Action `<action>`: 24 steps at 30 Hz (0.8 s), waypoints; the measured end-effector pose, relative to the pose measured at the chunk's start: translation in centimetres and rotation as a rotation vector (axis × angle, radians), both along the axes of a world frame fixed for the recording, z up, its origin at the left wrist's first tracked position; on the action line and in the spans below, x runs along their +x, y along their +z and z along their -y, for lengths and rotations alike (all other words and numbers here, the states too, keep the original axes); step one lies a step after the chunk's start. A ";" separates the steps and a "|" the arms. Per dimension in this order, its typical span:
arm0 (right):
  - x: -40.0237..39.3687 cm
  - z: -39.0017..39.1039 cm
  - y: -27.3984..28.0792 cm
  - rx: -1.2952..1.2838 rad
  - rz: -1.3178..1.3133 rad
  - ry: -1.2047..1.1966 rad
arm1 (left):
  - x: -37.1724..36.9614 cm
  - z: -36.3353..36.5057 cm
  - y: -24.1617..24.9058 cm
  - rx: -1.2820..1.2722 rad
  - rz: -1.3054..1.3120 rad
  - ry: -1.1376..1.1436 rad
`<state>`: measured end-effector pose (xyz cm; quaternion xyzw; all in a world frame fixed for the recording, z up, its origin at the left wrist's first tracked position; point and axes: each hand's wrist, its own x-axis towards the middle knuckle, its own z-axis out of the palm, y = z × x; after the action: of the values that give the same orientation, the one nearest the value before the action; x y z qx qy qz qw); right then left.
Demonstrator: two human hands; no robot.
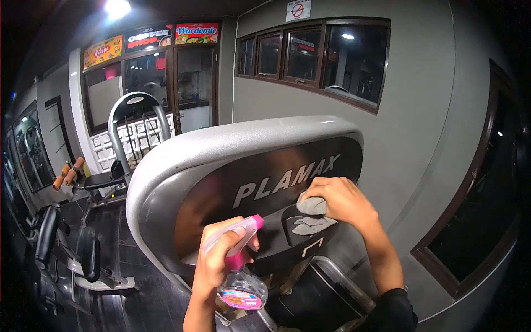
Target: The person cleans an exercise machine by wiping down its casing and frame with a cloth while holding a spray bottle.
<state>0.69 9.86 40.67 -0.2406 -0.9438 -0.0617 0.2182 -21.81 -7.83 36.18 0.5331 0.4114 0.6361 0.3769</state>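
Note:
In the head view my left hand (pixel 218 249) is wrapped round the neck of a spray bottle (pixel 243 288) with a pink and clear trigger head and a bright label. The nozzle points right, toward the machine's panel. Bunched in my right hand (pixel 343 202) is a grey cloth (pixel 312 213), its lower folds hanging at a small recess in the panel. That dark panel (pixel 221 171) carries the lettering PLAMAX and sits inside a silver rounded frame (pixel 249 130). My right fingertips and part of the cloth's grip are hidden behind the hand.
Another exercise machine with a silver arch (pixel 113 119) and orange foam rollers (pixel 69 174) stands at the left. Nearer is a black padded machine (pixel 83 257) on the dark floor. A grey wall (pixel 409 149) with a window runs along the right, with a brown-framed opening (pixel 470 221).

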 end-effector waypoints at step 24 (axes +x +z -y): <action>-3.6 0.5 1.7 0.169 0.757 0.070 | 1.3 0.7 1.7 -0.202 -0.048 0.153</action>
<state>-2.93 9.36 42.35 -0.1495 -0.9568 -0.2161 -0.1245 -20.51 -8.57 37.88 0.4746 0.5218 0.6054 0.3688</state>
